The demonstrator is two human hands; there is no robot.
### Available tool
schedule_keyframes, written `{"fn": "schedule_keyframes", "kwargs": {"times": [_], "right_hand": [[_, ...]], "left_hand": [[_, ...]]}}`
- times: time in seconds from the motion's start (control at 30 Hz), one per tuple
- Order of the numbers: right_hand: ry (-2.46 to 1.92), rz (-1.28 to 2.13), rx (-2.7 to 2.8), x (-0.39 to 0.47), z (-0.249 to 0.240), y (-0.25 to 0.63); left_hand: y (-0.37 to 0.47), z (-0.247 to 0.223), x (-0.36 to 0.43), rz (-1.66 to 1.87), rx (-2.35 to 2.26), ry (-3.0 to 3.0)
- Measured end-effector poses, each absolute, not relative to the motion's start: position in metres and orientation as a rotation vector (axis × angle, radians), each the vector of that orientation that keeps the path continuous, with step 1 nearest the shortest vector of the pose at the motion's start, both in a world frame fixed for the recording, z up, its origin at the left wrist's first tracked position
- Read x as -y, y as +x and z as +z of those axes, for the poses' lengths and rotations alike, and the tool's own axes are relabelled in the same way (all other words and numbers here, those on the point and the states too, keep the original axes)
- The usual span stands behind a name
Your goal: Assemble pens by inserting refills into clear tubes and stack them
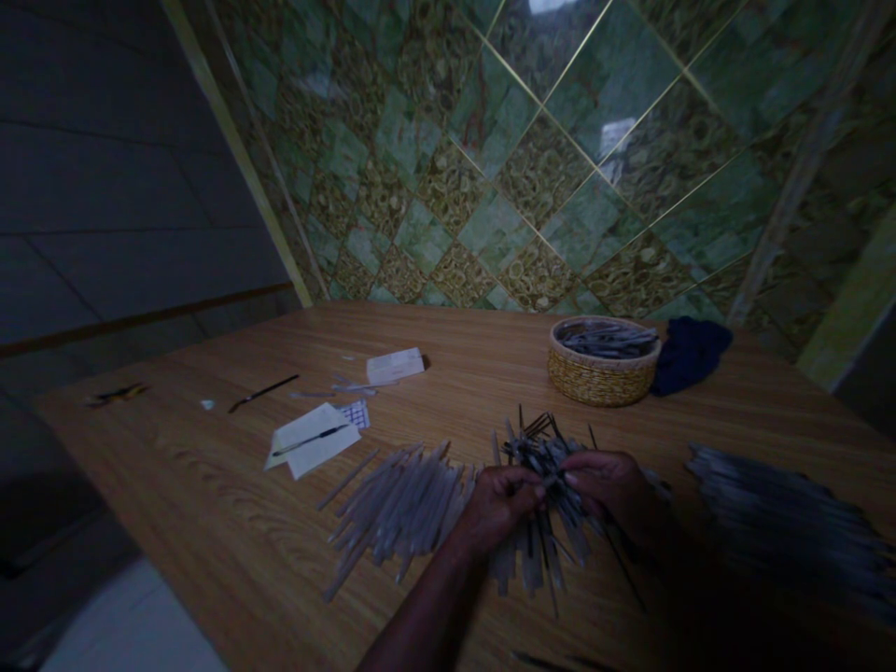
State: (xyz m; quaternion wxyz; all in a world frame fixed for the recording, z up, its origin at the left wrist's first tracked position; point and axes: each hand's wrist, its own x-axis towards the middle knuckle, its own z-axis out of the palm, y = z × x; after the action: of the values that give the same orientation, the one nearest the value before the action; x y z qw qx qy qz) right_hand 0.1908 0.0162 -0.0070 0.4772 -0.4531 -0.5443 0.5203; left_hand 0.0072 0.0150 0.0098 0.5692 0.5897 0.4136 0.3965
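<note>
Both hands meet over a loose heap of thin grey and black strips (539, 551) on the wooden table. My left hand (500, 504) is closed in a pinch at the heap's left side. Close beside it, my right hand (606, 481) is also pinched, fingertips nearly touching the left ones. A small pale piece seems to lie between the fingertips, too dim to make out. Left of my left hand, a spread pile of pale translucent strips (406, 509) lies on the table. A dark grey pile of strips (784, 523) lies to the right.
A round woven basket (602, 378) full of strips stands at the back right, beside a dark blue cloth (690, 355). Farther left are a white box (396, 366), papers (326, 453) with a pen, a thin dark tool (262, 393) and an orange-black object (118, 396).
</note>
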Motion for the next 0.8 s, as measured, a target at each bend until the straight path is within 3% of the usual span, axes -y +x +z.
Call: {"fn": "schedule_keyframes", "kwargs": {"times": [0.8], "right_hand": [[-1.241,1.136,1.699,-0.025,-0.029,0.195]], "left_hand": [[0.004,0.003,-0.018,0.777,-1.046,1.739]]}}
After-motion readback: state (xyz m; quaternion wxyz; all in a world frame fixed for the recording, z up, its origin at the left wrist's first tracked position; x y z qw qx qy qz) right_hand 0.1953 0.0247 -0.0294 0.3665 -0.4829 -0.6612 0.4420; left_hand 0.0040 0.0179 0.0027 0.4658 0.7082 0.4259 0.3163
